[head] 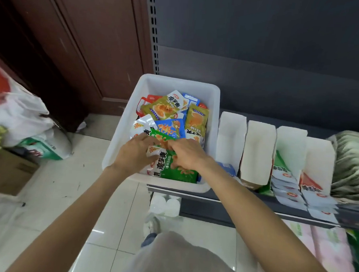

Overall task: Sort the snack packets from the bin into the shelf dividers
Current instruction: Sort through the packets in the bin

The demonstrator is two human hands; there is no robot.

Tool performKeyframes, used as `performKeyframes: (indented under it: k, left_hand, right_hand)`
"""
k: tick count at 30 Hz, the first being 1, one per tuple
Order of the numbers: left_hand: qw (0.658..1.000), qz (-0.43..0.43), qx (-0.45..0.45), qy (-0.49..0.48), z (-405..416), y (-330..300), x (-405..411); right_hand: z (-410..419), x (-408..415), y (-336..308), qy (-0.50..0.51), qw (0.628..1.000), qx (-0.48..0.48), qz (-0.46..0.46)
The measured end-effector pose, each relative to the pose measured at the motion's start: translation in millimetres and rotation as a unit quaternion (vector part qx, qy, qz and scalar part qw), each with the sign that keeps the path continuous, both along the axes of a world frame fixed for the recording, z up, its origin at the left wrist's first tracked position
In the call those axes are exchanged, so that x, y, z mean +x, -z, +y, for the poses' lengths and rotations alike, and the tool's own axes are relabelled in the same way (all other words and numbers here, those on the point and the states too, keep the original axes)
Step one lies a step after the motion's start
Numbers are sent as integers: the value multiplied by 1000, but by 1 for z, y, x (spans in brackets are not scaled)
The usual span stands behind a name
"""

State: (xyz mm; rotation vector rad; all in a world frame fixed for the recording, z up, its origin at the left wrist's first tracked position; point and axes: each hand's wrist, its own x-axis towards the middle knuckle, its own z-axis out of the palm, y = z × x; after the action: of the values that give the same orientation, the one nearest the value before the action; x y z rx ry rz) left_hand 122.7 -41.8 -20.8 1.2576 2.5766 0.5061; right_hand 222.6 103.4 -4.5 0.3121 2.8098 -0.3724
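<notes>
Both grips meet over a green packet (174, 166) in the white bin (120, 141): left hand (135, 152) and right hand (187, 154) pinch it; "20%" reads on one corner; white dividers (257, 148) stand just right

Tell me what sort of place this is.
Most likely a small shop, at a display shelf being stocked: a slotted metal upright, white dividers holding snack packets, and a white bin of mixed packets.

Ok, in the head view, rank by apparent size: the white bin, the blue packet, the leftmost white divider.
1. white bin
2. leftmost divider
3. blue packet, partly covered, so its full size is unsure
</notes>
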Motion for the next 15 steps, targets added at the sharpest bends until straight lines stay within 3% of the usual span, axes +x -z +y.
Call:
performKeyframes:
  k: [6, 9, 10, 13, 15]
  left_hand:
    - [975, -98, 141, -142, -3, -11, 0]
    - [939, -195, 207, -192, 2, -18, 10]
    - [918, -251, 229, -204, 6, -23, 16]
    - [850, -416, 273, -174, 17, -36, 34]
    - [843, -429, 295, -136, 25, -42, 45]
  right_hand:
    - [13, -1, -1, 152, 982, -31, 109]
    - [11, 5, -14, 218, 946, -138, 198]
    - [11, 8, -20, 259, 911, -221, 234]
    - [7, 24, -41, 342, 744, -493, 296]
    - [6, 38, -49, 358, 686, -545, 323]
